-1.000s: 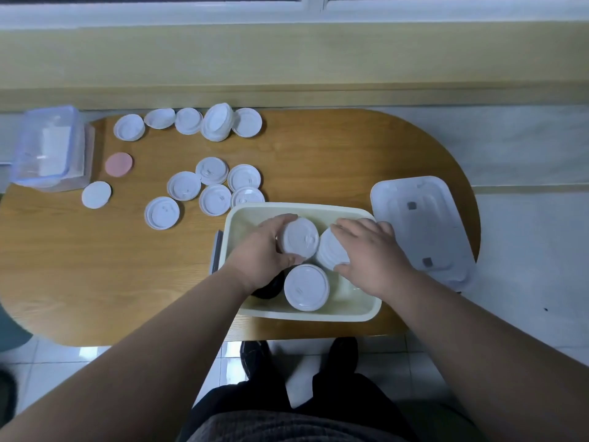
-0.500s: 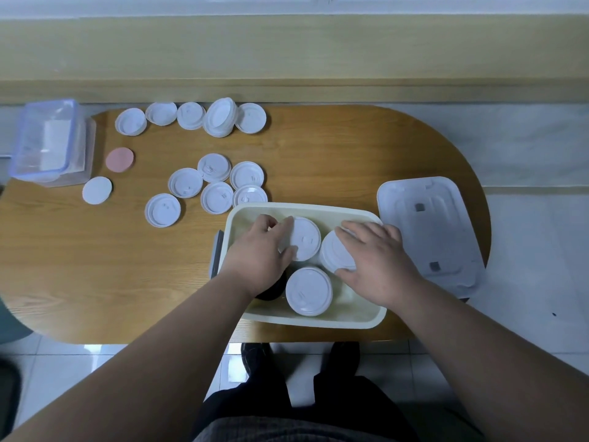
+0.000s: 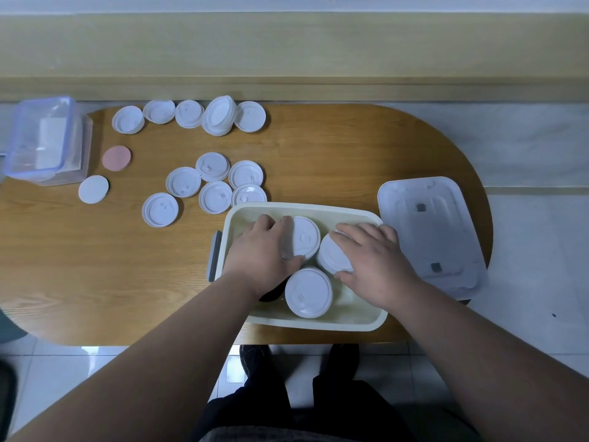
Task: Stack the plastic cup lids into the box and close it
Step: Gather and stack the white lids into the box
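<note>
A cream plastic box (image 3: 350,323) stands open at the table's near edge. Inside it are three piles of white cup lids. My left hand (image 3: 264,253) is in the box, its fingers around the left side of the far lid stack (image 3: 306,237). My right hand (image 3: 373,260) lies on top of the right lid stack (image 3: 331,260) and covers most of it. A third lid stack (image 3: 307,293) sits untouched at the near side, between my wrists. Several loose white lids (image 3: 210,186) lie on the table left of the box. The box's pale lid (image 3: 427,231) lies to the right.
More white lids (image 3: 220,116) line the table's far edge. A pink disc (image 3: 116,158) and a flat white disc (image 3: 93,189) lie near a clear lidded container (image 3: 44,141) at the far left. The wooden table (image 3: 318,154) is oval; tiled floor lies below.
My left hand has slid off the top of the far stack to its left side, fingers spreading. My right hand has stayed on the right stack.
</note>
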